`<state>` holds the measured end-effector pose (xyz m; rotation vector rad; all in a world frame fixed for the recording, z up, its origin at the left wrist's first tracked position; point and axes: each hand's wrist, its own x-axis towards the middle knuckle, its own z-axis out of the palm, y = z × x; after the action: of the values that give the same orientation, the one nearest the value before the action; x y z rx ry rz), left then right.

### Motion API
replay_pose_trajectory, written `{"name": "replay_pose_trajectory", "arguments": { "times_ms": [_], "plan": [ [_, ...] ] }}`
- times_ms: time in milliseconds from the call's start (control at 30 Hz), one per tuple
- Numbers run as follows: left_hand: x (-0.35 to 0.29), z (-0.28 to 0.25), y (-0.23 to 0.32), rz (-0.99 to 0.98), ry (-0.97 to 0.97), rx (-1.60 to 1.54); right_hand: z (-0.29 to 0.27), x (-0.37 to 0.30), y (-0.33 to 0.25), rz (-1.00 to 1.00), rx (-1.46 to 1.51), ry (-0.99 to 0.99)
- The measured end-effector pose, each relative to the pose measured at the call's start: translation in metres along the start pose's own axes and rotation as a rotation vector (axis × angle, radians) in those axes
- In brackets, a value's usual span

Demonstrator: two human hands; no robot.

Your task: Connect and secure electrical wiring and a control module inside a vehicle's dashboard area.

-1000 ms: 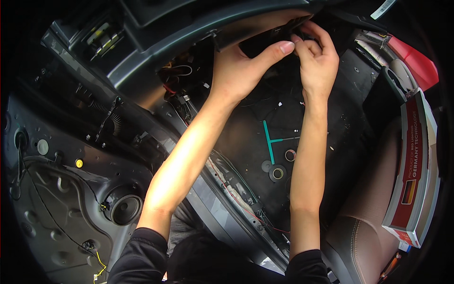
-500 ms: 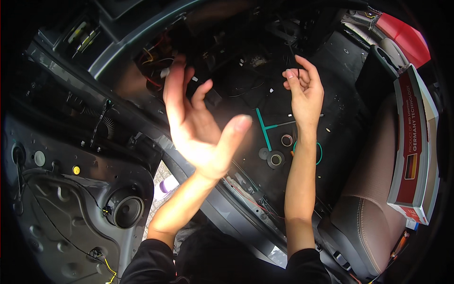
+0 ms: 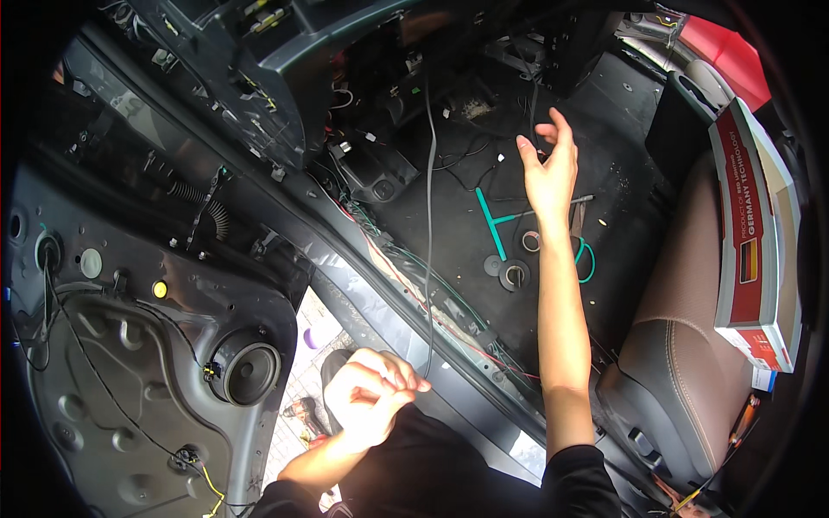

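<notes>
Left hand (image 3: pixel 373 399) is pinched shut on a thin black cable (image 3: pixel 429 216) running up into the footwell; right hand (image 3: pixel 549 168) hangs open above the teal T-handle tool (image 3: pixel 492 226). Cable looks light and floppy, so grip near its end.
</notes>
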<state>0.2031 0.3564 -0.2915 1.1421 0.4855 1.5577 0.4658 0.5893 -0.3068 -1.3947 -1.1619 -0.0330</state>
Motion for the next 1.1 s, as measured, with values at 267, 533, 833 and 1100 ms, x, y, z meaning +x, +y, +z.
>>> {"name": "replay_pose_trajectory", "arguments": {
  "times_ms": [267,533,833,1100],
  "plan": [
    [-0.004,-0.049,-0.011,-0.053,0.430,0.270,-0.006,-0.067,-0.077,-0.359,0.630,-0.459],
    [0.090,-0.023,-0.010,0.103,0.105,0.359,-0.023,-0.075,-0.075,-0.668,0.637,-0.736],
    [0.191,-0.042,-0.072,0.089,-0.162,0.170,-0.056,-0.029,-0.051,-0.361,0.438,-0.356],
    [0.307,-0.090,-0.116,-0.092,0.184,-0.392,-0.019,-0.037,-0.078,-0.303,0.452,-0.178]
  ]
}}
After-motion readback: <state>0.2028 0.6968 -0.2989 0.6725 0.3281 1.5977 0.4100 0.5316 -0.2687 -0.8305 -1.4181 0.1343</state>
